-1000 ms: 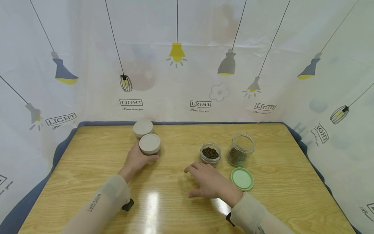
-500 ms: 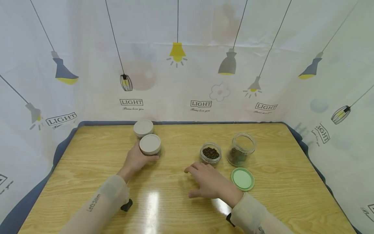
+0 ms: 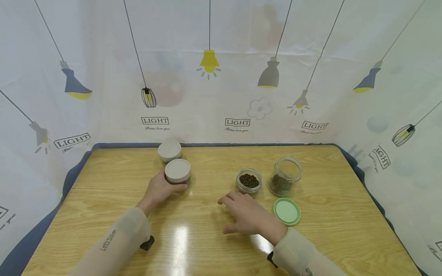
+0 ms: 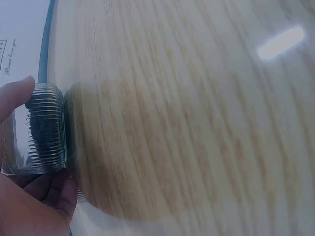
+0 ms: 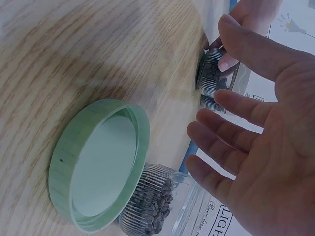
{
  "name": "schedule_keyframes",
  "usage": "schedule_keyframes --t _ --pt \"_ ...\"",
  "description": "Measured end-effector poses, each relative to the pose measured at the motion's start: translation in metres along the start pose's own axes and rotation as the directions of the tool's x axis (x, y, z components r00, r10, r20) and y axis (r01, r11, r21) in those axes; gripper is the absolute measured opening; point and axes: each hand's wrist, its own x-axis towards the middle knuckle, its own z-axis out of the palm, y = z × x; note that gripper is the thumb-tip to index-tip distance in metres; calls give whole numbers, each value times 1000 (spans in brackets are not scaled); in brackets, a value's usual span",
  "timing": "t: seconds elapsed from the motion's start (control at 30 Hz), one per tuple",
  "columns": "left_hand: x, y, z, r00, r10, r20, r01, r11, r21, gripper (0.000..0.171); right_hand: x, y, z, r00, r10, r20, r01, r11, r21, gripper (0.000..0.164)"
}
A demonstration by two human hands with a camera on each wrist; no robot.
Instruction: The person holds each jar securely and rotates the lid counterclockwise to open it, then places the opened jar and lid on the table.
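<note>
My left hand point(image 3: 159, 190) grips a ribbed glass jar point(image 4: 47, 130) around its side. The jar has dark contents and a pale grey lid point(image 3: 177, 170), and it stands upright on the wooden table. Just behind it is a second jar point(image 3: 169, 150) with a matching lid. My right hand point(image 3: 246, 214) holds nothing; its fingers are spread and relaxed above the table. Beyond its knuckles stands a small open glass jar point(image 3: 249, 181) of dark brown, bean-like pieces. The right hand partly overlaps this jar's near edge in the head view.
A larger open glass jar point(image 3: 284, 176) with dark contents low inside stands at the right. In front of it a light green round lid point(image 3: 287, 211) lies on the table point(image 3: 345, 214). A white curtain point(image 3: 221, 96) printed with lamps hangs behind the table's far edge.
My left hand and the jar in it have come very slightly nearer, and the left forearm has shifted a little left. The right hand stays where it was.
</note>
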Motion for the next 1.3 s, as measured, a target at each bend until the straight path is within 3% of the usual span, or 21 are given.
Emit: schedule_keyframes --t 0.3,0.6,0.73,0.93,1.1,1.3 --pt "-2 1 -4 999 18 49 -19 1000 12 95 0 0 -1 1000 10 13 -10 1000 3 71" --pt "-11 11 -3 985 78 152 -81 997 12 91 -1 -1 -3 1000 7 5 -7 1000 -8 72" --pt "-15 15 -3 965 120 235 -126 992 12 87 -2 -1 -4 1000 7 -8 -7 1000 -8 72" --pt "-20 20 -4 911 216 350 -218 975 -35 84 -6 -2 -7 1000 8 -29 -8 1000 -9 71" --pt "-26 25 1 878 270 394 -266 962 -67 84 -10 -3 -12 1000 17 -21 -17 1000 -17 72" --pt "-32 29 8 851 303 428 -308 949 -60 84 -14 -2 -16 999 34 -10 -34 999 -24 78"
